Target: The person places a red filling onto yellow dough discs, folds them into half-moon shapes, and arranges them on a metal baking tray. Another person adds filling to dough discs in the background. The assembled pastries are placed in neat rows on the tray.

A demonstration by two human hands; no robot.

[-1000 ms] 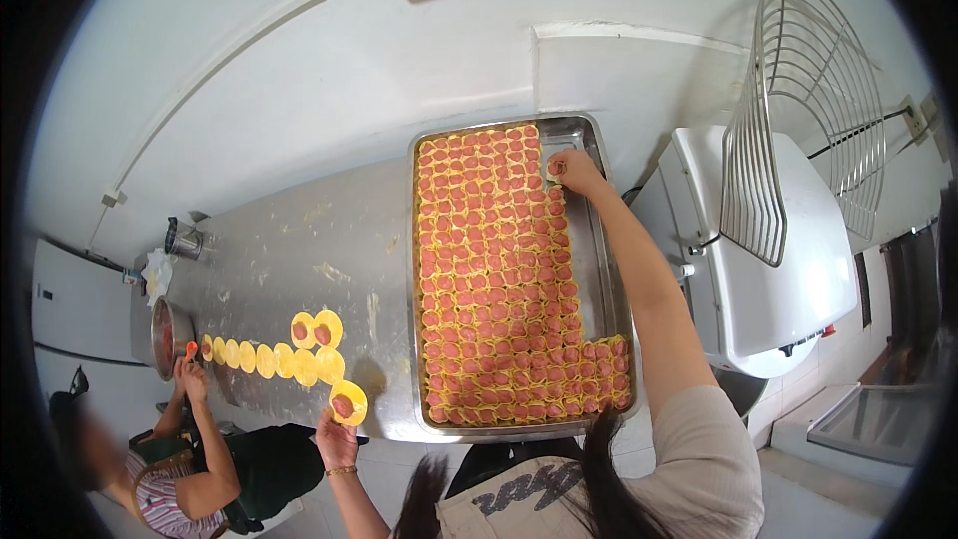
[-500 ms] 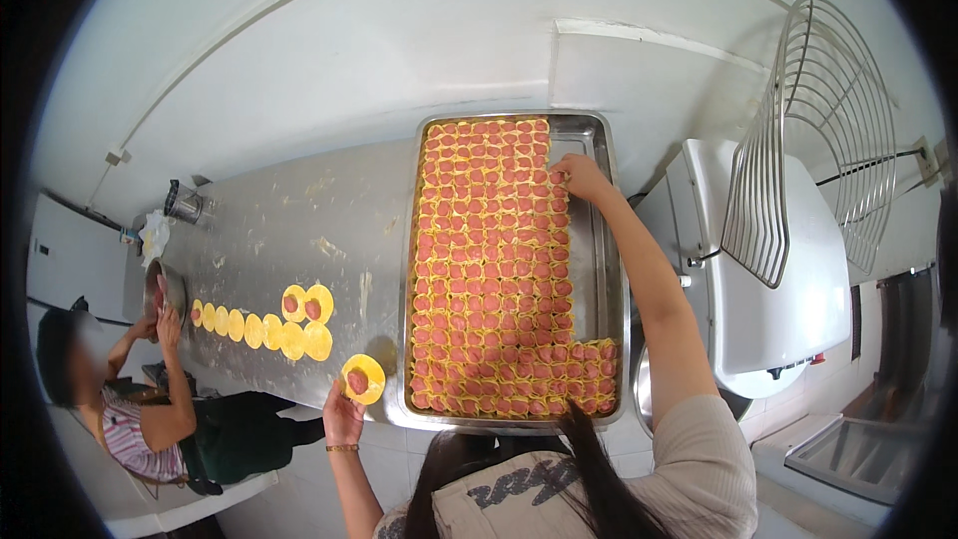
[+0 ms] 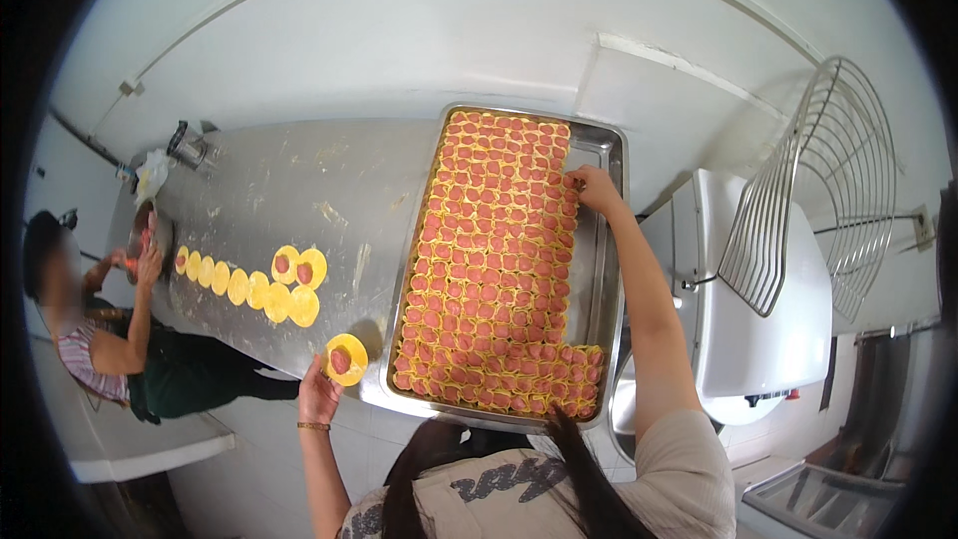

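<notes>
Here, the filled yellow round (image 3: 346, 359) with its pink centre lay just off the near-left corner of the steel tray (image 3: 603, 269), pinched at its lower edge by our left hand (image 3: 319, 394). The tray's long axis ran away from us, packed with rows of like pieces (image 3: 489, 260); only a strip along its right side showed bare. Our right hand (image 3: 596, 190) reached far up that strip, arm nearly straight, fingers curled onto a piece at the edge of the rows. Whether it gripped, we could not tell. Left of the tray, loose yellow rounds (image 3: 249, 284) lay in a line across the table (image 3: 259, 190), toward a seated person (image 3: 95, 339).
</notes>
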